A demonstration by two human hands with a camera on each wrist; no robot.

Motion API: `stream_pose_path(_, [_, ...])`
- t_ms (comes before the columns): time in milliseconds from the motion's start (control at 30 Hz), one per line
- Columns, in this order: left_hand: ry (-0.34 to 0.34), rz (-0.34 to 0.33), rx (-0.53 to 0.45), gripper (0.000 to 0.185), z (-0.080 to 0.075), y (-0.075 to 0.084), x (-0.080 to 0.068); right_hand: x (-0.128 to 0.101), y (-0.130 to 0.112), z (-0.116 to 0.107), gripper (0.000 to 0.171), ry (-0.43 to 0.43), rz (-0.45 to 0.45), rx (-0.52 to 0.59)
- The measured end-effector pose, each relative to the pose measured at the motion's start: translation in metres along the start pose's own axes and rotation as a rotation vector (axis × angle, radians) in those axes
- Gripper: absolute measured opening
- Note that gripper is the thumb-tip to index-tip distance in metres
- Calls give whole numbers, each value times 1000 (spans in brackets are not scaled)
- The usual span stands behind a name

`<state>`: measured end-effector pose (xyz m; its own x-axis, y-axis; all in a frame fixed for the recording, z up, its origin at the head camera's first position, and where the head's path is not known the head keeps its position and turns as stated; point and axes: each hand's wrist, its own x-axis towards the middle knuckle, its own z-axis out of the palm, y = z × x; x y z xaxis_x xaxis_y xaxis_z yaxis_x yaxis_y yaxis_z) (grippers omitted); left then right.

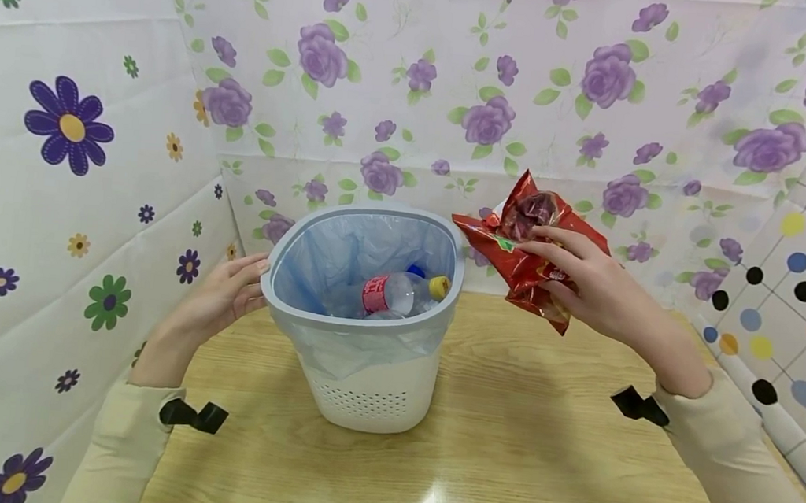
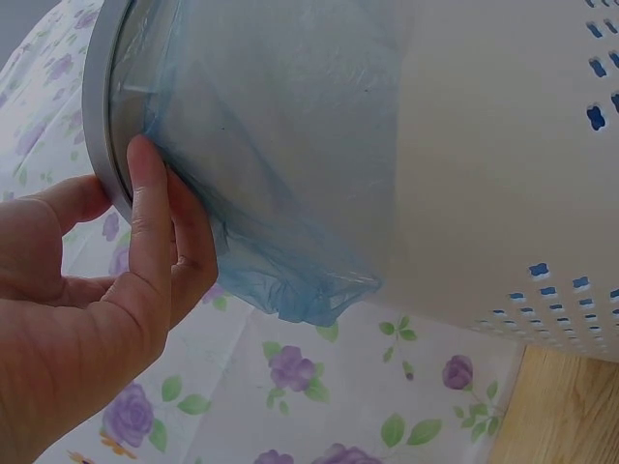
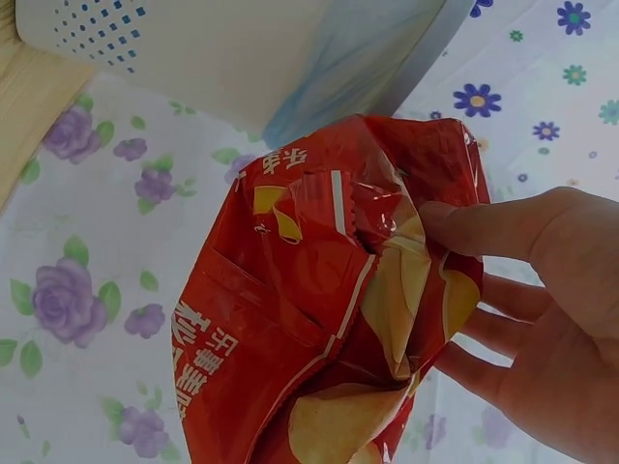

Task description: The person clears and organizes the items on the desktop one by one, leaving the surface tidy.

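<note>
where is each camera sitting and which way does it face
Head: worn high, faces down at the table; both hands, sleeves show.
Left wrist: faces the left hand touching the waste bin rim.
Right wrist: faces the right hand pinching the red chip bag.
All three share the bin; its blue liner too.

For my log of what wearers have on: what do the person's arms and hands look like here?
Both arms wear long cream sleeves reaching the wrists. A black strap or clip sits at each cuff, on the left sleeve and the right sleeve. The left hand and right hand are bare: no gloves, and no rings or watch that I can make out.
</note>
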<state>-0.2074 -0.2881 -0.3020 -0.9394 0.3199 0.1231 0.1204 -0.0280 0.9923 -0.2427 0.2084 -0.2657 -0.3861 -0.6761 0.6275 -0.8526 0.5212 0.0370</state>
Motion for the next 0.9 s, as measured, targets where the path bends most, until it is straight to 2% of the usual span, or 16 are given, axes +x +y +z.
stream_pose_path(333, [2, 0, -3, 60, -1, 0, 0, 21, -10, -9, 60, -11, -41, -9])
stream_pose_path(567, [7, -6, -11, 59, -1, -1, 0, 41, -22, -12, 57, 8, -104, -3])
stream_pose_path(900, [-17, 7, 6, 55, -1, 1, 0, 68, -41, -14, 53, -26, -187, -52])
